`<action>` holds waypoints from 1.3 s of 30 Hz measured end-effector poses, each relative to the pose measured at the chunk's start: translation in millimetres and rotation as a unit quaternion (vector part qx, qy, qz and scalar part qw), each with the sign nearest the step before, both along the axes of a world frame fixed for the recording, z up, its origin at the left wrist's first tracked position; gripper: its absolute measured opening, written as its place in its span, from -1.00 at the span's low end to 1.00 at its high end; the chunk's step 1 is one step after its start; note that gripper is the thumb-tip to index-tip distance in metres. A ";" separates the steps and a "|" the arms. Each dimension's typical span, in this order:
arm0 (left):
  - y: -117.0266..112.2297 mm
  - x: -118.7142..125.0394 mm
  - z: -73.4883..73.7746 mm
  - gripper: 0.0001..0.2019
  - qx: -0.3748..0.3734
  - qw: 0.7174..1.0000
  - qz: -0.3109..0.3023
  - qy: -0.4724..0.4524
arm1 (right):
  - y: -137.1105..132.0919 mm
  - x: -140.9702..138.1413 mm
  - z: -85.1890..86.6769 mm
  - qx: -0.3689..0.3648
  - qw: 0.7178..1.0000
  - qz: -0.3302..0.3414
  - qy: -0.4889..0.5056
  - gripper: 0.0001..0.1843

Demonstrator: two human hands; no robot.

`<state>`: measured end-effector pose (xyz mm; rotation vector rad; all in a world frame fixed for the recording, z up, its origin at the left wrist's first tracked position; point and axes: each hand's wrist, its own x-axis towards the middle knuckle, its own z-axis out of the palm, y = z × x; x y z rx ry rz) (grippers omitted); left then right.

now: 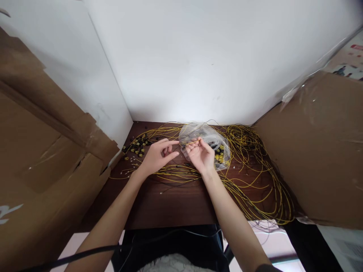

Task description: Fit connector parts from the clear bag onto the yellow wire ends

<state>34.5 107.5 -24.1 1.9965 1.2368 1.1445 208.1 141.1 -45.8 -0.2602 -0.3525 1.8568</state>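
Observation:
My left hand [157,155] and my right hand [200,154] meet above the middle of a dark wooden table [172,206]. Both pinch a thin yellow wire [190,142] stretched between their fingertips. Just behind my right hand lies a clear plastic bag [208,140] holding small yellow and black connectors. A little pile of the same connectors [137,145] sits left of my left hand. Loose yellow wires [255,170] spread over the table's right side, and more run under my hands.
Brown cardboard sheets stand on the left [42,151] and the right [320,151] of the table. A white wall [198,68] closes the back. A black cable [93,250] crosses below my left forearm.

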 end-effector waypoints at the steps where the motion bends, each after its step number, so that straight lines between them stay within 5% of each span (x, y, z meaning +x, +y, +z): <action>1: 3.3 2.8 -1.6 -0.69 -0.013 1.000 -0.008 -0.002 | -0.1 1.9 1.8 0.000 1.000 -0.005 0.015 -0.96; 10: 6.1 16.5 -37.1 -0.42 -0.102 0.983 -0.042 -0.147 | -4.0 10.3 9.4 0.016 0.997 0.003 0.076 -0.91; 15: 4.8 20.4 -33.0 -0.80 -0.091 0.989 -0.056 -0.104 | -6.5 5.7 7.8 0.034 0.999 0.021 0.033 -0.92; 20: 5.0 17.3 -29.5 -0.82 -0.072 0.989 -0.021 -0.131 | 2.4 15.2 7.7 0.072 0.992 -0.034 -0.097 -0.90; 24: 5.0 18.0 -33.0 -0.81 -0.097 0.982 0.007 -0.164 | -2.2 23.8 2.1 0.103 0.942 -0.115 -0.297 -0.72; 27: 5.0 21.4 -36.9 -0.79 -0.111 0.978 0.007 -0.178 | -19.0 22.3 -6.4 0.130 0.901 -0.104 -0.400 -0.62; 34: 3.9 25.8 -43.2 -0.75 -0.019 0.993 0.005 -0.116 | -44.1 11.2 -26.1 0.166 0.852 -0.043 -0.495 -0.60; 39: 7.0 23.3 -48.1 -0.72 -0.050 0.991 0.027 -0.125 | -45.7 14.6 -25.0 0.134 0.816 -0.044 -0.560 -0.69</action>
